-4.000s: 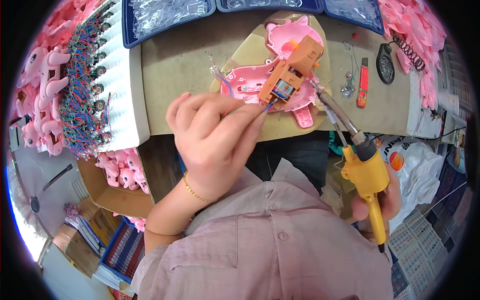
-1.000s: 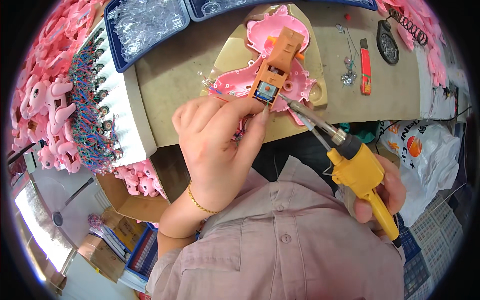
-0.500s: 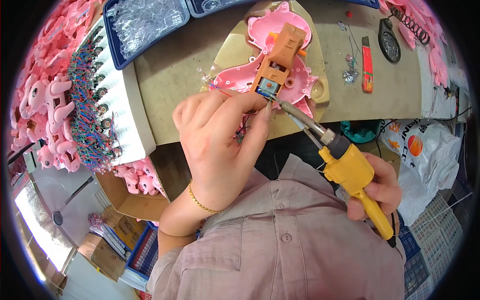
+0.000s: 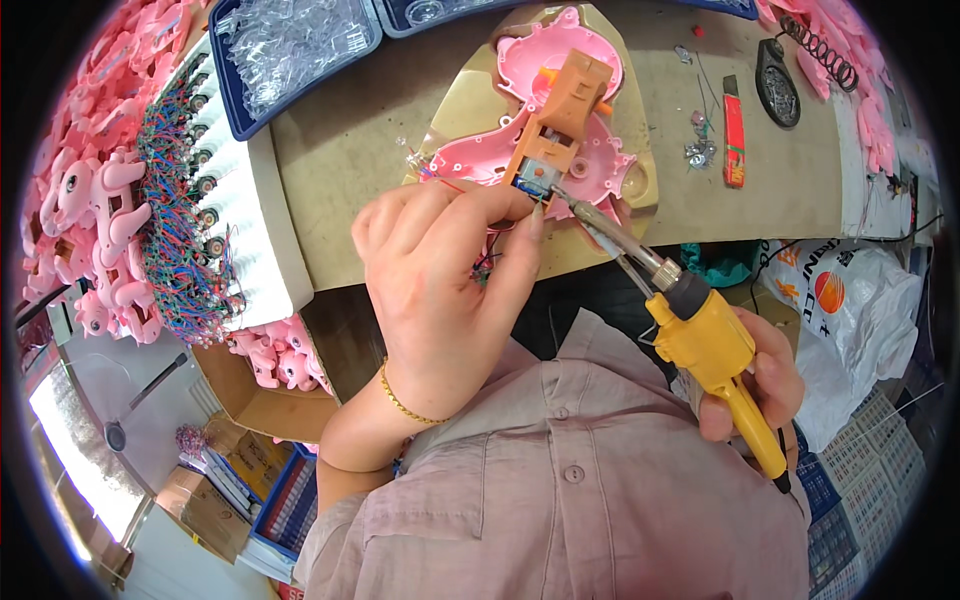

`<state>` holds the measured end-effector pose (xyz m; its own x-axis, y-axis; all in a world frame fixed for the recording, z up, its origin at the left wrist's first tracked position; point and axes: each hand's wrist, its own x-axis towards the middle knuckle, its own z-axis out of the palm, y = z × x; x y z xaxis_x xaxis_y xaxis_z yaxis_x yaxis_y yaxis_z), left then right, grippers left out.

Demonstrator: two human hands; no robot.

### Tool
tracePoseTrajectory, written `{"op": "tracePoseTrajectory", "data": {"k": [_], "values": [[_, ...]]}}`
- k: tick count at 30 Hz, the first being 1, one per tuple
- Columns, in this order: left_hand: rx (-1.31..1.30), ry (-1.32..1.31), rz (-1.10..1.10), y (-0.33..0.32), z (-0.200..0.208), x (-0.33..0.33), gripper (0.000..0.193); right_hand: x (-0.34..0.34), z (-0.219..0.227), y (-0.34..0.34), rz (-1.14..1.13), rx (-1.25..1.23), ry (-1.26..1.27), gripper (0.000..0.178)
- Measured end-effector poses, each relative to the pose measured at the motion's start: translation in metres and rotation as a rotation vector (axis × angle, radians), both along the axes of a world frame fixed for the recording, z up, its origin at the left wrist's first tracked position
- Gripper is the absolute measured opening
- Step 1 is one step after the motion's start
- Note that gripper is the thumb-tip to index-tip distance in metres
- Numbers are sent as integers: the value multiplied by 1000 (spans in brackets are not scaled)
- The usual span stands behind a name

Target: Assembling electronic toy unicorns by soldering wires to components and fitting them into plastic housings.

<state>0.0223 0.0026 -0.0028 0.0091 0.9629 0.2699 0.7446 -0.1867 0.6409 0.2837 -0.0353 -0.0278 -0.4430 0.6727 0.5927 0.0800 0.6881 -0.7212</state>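
My right hand point(image 4: 762, 378) grips a yellow soldering gun point(image 4: 708, 340) by its handle. Its metal tip points up and left, beside the end of a small motor point(image 4: 537, 177). That motor sits in an orange-brown gearbox housing point(image 4: 572, 95), which lies in a pink plastic toy shell point(image 4: 480, 157). The shell rests on a tan moulded holder point(image 4: 640, 185). My left hand point(image 4: 445, 260) is at the near end of the motor, thumb and forefinger pinched on a thin wire. More coloured wires point(image 4: 487, 262) hang below those fingers; the pinched end is mostly hidden.
Blue trays point(image 4: 290, 65) of clear plastic parts stand at the back. At left are bundled coloured wires point(image 4: 180, 200) on a white rack and pink toy bodies point(image 4: 110, 200). To the right lie a red cutter knife point(image 4: 735, 140), solder scraps point(image 4: 700, 150) and a coil-spring iron stand point(image 4: 780, 85).
The soldering gun has shifted slightly right and down, its tip drawing back from the motor's end. My left hand stays nearly where it was, still pinching.
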Motion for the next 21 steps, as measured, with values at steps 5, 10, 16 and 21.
{"op": "tracePoseTrajectory", "data": {"k": [5, 10, 16, 21], "values": [[-2, 54, -25, 2, 3, -2, 15, 6, -1, -18, -34, -235, 203, 58], [306, -161, 40, -4, -1, -14, 22, 7, -6, 2, -234, -28, 199, 72], [-436, -1590, 56, 21, 29, -29, 48, 38, -3, 3, -714, -227, 203, 51], [-481, -764, -55, 38, 60, -10, 10, 48, -2, 15, -815, -344, 343, 50]]}}
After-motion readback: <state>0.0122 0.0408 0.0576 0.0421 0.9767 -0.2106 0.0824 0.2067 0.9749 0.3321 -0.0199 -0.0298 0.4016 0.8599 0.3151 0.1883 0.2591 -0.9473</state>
